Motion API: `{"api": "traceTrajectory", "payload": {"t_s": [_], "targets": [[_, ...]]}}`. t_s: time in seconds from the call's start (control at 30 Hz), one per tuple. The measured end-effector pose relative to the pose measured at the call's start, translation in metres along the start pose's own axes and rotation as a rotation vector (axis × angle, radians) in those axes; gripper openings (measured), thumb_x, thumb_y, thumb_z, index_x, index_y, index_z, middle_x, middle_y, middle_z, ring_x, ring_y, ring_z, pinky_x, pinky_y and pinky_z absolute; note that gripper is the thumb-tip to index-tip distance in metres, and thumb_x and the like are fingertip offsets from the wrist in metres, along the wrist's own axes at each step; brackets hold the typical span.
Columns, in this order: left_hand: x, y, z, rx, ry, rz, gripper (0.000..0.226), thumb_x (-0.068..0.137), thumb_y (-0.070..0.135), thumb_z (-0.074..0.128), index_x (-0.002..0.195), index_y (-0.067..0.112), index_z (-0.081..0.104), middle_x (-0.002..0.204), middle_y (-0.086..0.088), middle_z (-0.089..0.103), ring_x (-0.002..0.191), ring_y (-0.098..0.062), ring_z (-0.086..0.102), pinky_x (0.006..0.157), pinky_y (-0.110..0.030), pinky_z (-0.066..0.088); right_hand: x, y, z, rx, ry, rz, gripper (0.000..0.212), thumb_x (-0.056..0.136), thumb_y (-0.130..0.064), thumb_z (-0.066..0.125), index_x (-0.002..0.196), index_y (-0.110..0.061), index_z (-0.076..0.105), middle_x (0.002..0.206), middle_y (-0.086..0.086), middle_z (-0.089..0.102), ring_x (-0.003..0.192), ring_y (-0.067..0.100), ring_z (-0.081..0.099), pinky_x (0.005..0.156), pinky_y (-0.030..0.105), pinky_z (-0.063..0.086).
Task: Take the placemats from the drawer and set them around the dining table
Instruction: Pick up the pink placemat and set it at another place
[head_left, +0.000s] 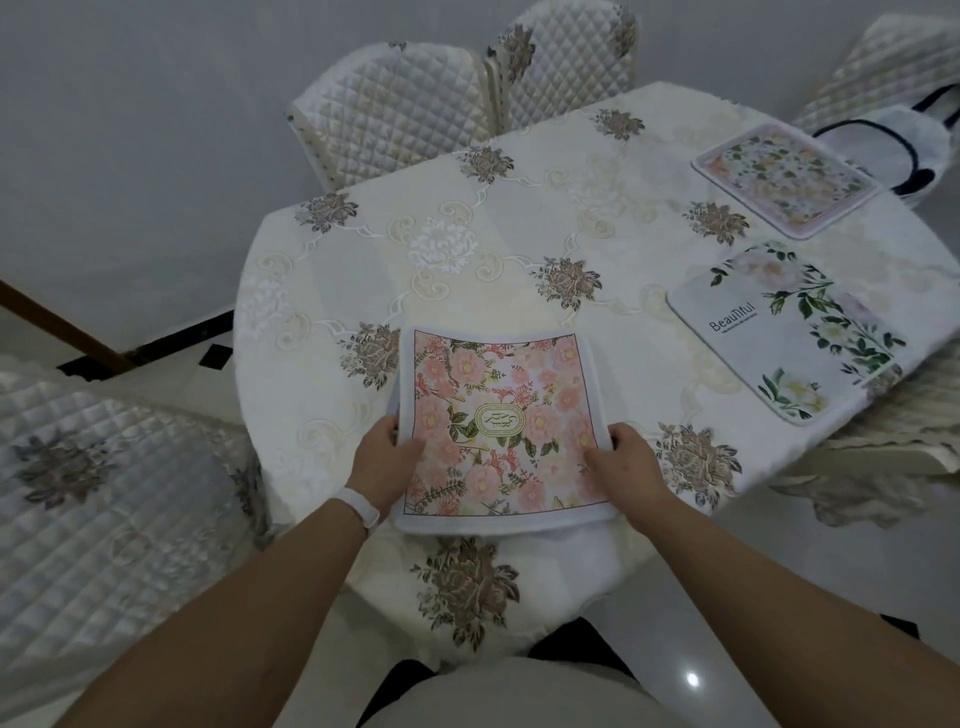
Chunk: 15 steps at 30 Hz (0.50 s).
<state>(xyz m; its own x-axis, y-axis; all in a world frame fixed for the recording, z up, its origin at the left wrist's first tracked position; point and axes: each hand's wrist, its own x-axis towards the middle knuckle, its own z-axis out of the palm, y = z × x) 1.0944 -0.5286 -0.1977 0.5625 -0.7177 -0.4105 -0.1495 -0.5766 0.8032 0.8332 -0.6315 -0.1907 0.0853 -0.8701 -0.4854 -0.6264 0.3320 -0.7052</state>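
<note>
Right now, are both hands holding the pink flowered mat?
Yes, the left hand and right hand each grip one side of the pink mat.

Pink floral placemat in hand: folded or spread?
Spread. The pink floral placemat shows its whole printed face, left hand and right hand holding opposite edges. Fully down on the tablecloth: cannot tell.

Matt cloth placemat (498, 426), embroidered fabric tablecloth (467, 244), quilted satin chair covers (395, 104), glossy tiled floor (691, 675)
</note>
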Motion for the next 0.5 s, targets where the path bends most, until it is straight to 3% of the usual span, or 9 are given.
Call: {"api": "traceTrajectory", "payload": {"t_s": [0.27, 0.43, 0.5], "targets": [[-0.013, 0.006, -0.031, -0.08, 0.115, 0.018, 0.015, 0.09, 0.014, 0.058, 0.105, 0.017, 0.06, 0.095, -0.009, 0.068, 0.081, -0.027, 0.065, 0.074, -0.046, 0.058, -0.002, -0.033, 0.011, -0.039, -0.015, -0.144, 0.008, 0.092, -0.015, 0.057, 0.099, -0.01, 0.057, 0.086, 0.006, 0.062, 0.069, 0.016, 0.057, 0.055, 0.028, 0.043], [-0.038, -0.002, -0.063, -0.194, 0.278, -0.033, 0.011, 0.091, 0.015, 0.059, 0.099, 0.021, 0.062, 0.095, -0.007, 0.07, 0.084, -0.029, 0.068, 0.074, -0.047, 0.059, 0.006, -0.069, 0.027, -0.068, -0.135, -0.3, 0.009, 0.093, -0.017, 0.057, 0.101, -0.016, 0.061, 0.082, 0.002, 0.063, 0.068, 0.016, 0.059, 0.057, 0.029, 0.048], [-0.052, -0.007, -0.076, -0.26, 0.353, -0.069, 0.011, 0.092, 0.013, 0.06, 0.098, 0.022, 0.062, 0.095, -0.008, 0.07, 0.083, -0.03, 0.069, 0.072, -0.048, 0.059, 0.009, -0.084, 0.039, -0.092, -0.183, -0.345, 0.01, 0.092, -0.017, 0.057, 0.101, -0.016, 0.061, 0.085, 0.005, 0.065, 0.07, 0.018, 0.06, 0.065, 0.033, 0.052]]}}
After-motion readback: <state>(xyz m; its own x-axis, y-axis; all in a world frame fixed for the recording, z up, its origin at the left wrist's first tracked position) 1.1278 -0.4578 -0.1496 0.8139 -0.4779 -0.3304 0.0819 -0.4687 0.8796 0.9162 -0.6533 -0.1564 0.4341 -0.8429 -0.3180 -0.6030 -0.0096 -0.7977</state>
